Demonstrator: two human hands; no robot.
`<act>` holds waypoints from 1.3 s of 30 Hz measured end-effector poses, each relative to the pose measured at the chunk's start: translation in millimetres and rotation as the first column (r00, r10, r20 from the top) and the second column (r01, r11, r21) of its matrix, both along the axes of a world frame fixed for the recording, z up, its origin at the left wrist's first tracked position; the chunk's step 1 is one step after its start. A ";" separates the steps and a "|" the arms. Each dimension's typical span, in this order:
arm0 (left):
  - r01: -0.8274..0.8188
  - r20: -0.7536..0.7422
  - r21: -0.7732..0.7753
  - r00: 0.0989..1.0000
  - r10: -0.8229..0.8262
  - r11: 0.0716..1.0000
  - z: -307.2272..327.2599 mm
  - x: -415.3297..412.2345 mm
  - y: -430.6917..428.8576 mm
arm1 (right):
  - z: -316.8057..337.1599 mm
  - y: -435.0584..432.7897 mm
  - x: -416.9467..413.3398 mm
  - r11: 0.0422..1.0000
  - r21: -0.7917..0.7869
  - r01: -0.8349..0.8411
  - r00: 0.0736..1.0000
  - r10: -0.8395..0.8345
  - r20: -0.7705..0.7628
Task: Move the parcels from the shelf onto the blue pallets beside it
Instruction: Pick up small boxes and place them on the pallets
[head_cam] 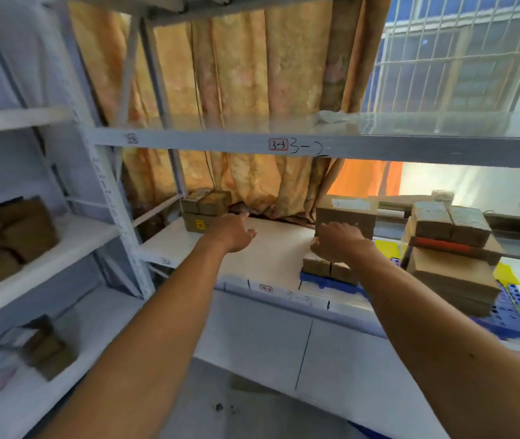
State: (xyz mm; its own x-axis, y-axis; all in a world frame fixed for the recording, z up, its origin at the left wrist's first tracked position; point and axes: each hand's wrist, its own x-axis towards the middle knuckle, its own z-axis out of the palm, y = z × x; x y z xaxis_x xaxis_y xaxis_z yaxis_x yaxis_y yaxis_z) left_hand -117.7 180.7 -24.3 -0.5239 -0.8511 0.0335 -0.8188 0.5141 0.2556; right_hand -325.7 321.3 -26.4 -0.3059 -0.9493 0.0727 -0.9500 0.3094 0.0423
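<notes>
A small stack of brown parcels (205, 210) sits at the back left of the white shelf board (271, 251). My left hand (235, 233) hovers just right of that stack, fingers relaxed, holding nothing. My right hand (336, 241) rests on top of low brown parcels (330, 269) lying on a blue pallet (328, 282). Behind that hand stands a taller brown box (347, 213). Further right, several parcels (452, 248) are piled on another blue pallet (515, 318). Whether the right fingers grip a parcel is hidden.
The upper shelf beam (284, 144) marked 3-3 crosses overhead. A second shelf unit at left holds brown parcels (15, 239) on two levels. An orange curtain (236, 74) hangs behind, with a barred window (458, 52) at top right. A steel upright (106, 185) stands between the units.
</notes>
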 end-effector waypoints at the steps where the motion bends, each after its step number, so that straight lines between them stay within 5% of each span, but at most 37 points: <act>1: -0.025 -0.008 -0.004 1.000 0.025 1.000 3.6 15.3 0.1 | 1.9 -4.8 11.9 1.000 0.000 -0.026 1.000 0.026 -0.007; 11: -0.126 -0.002 -0.097 0.992 0.126 0.987 22.0 132.9 -36.8 | 22.7 -54.1 123.4 0.983 -0.085 -0.160 0.985 0.153 -0.083; 20: -0.117 -0.004 -0.118 0.993 0.118 0.986 18.0 239.7 -80.2 | 18.9 -133.5 213.1 1.000 -0.015 -0.025 0.999 0.024 -0.032; 25: -0.124 0.094 -0.010 0.988 0.124 0.992 4.0 281.7 -119.2 | 1.1 -176.3 273.5 0.984 -0.063 -0.168 0.985 0.166 -0.046; 39: -0.021 0.101 -0.056 0.995 0.027 0.998 -12.7 318.5 -218.3 | 15.7 -253.2 275.9 0.995 0.095 -0.016 0.985 0.032 -0.171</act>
